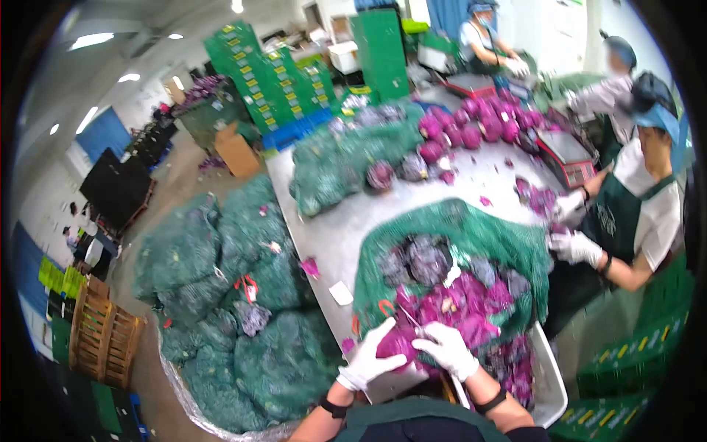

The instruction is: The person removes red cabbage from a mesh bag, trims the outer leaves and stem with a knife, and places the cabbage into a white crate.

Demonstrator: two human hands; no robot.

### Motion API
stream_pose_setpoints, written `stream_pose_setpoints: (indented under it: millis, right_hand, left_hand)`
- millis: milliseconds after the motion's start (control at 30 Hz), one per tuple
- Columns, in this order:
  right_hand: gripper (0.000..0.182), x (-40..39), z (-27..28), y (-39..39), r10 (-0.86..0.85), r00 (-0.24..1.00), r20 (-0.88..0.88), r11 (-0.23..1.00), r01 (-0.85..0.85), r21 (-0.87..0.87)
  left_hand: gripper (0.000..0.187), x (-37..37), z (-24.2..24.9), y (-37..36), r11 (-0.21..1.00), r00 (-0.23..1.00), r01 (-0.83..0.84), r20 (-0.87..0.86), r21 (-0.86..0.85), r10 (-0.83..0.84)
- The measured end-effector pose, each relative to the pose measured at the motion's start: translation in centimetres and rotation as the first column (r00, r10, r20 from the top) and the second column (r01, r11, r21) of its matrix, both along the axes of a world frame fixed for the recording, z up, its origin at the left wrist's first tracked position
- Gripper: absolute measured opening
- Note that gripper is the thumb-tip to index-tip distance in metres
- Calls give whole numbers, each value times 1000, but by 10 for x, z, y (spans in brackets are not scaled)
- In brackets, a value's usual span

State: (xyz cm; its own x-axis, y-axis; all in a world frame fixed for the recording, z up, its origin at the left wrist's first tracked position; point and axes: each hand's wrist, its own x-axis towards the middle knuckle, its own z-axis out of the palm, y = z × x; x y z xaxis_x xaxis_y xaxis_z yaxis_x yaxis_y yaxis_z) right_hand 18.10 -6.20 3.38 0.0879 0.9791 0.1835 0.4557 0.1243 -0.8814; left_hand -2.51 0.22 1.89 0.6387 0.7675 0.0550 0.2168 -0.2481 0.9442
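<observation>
A long steel table (pixel 335 228) is running from the near edge toward the far wall, and it is bearing nearly everything in view. To its left, a heap of green net sacks (pixel 236 309) is lying on the floor, each sack bulging with dark heads. Behind these, stacks of green crates (pixel 269 81) are standing against the back of the room, and a wooden crate (pixel 103 335) is sitting at the far left. On the table's near end, an opened green net sack (pixel 471 232) is spreading around a pile of red cabbages (pixel 456 287). A second heap of trimmed purple heads (pixel 479 121) is lying at the far end, beside a red weighing scale (pixel 567 155). A co-worker in a green apron (pixel 626 214) is standing at the right edge, white-gloved hands resting on the sack's rim. A white bin (pixel 549 383) is sitting just below the pile. The left hand (pixel 372 357), gloved in white, is cupping one red cabbage (pixel 401 342) at the pile's near edge, fingers wrapped around its left side. The right hand (pixel 449 350), also gloved, is pressing on the same head from the right, clenched around a thin blade-like tool (pixel 411 322) whose form cannot be told exactly.
</observation>
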Motion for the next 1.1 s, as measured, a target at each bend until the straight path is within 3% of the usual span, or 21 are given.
stream_pose_setpoints:
  millis: [100, 133, 200, 233, 267, 367, 433, 600, 633, 733, 767, 800, 867, 900, 967, 1067, 1100]
  right_hand:
    - [19, -6, -4, -8, -69, 945, 321, 986, 17, 164]
    - [17, -7, -9, -9, -78, 916, 394, 986, 13, 166]
    - [13, 0, -16, -3, -54, 993, 102, 988, 38, 152]
    - [12, 8, -17, 2, -39, 998, 53, 998, 42, -46]
    - [12, 12, -19, 5, -41, 997, 69, 998, 43, -34]
    - [11, 18, -17, 8, -134, 898, -420, 954, 3, -299]
    - [12, 19, -21, 9, -148, 908, -391, 959, 35, -281]
    - [13, 17, -35, 11, -193, 950, -246, 970, 146, -196]
    - [13, 18, -41, 12, -201, 948, -247, 963, 145, -227]
    - [15, 25, -70, 20, -227, 964, -138, 973, 230, 7]
    - [14, 32, -75, 21, -297, 953, -61, 955, 297, -7]
    - [13, 39, -75, 25, -358, 933, 21, 933, 359, -25]
    - [8, 69, -122, 19, -448, 857, -256, 891, 403, -211]
    - [9, 65, -101, 13, -426, 833, -353, 898, 343, -275]
    - [23, 43, -25, 4, -386, 771, -506, 893, 175, -414]
    - [48, 13, -3, -9, -116, 664, -739, 912, -224, -345]
    - [54, 0, -7, -11, -109, 649, -753, 920, -220, -323]
  left_hand:
    - [80, 4, 9, -3, 1000, 999, 17, -52, 2, -16]
    - [82, 4, 17, 0, 992, 994, 110, -7, -56, -111]
    - [81, -1, 3, -3, 974, 993, 101, 83, -203, -86]
    - [78, -4, 1, -2, 950, 989, 135, 95, -281, -113]
    - [72, -6, -3, -2, 923, 986, 142, 135, -358, -99]
    - [67, -5, -10, 3, 864, 962, 232, 238, -447, -135]
    - [63, -4, -13, 5, 823, 962, 228, 248, -521, -110]
    - [58, -5, -13, 5, 829, 977, 191, 186, -526, -107]
    - [57, -5, -16, 8, 826, 970, 212, 219, -522, -110]
    - [54, -5, -16, 8, 754, 944, 259, 325, -604, -64]
    - [54, -6, -23, 10, 743, 919, 301, 389, -598, -59]
    - [57, -9, -18, 7, 634, 876, 370, 482, -679, 6]
    - [71, -8, -3, 2, 503, 739, 494, 647, -709, 187]
    - [79, -11, -20, 2, 463, 756, 427, 588, -777, 288]
    - [78, -12, -38, 4, 402, 683, 467, 610, -788, 402]
    - [76, -3, -38, 3, 362, 643, 448, 575, -818, 505]
    - [74, 1, -37, 2, 341, 623, 422, 542, -840, 564]
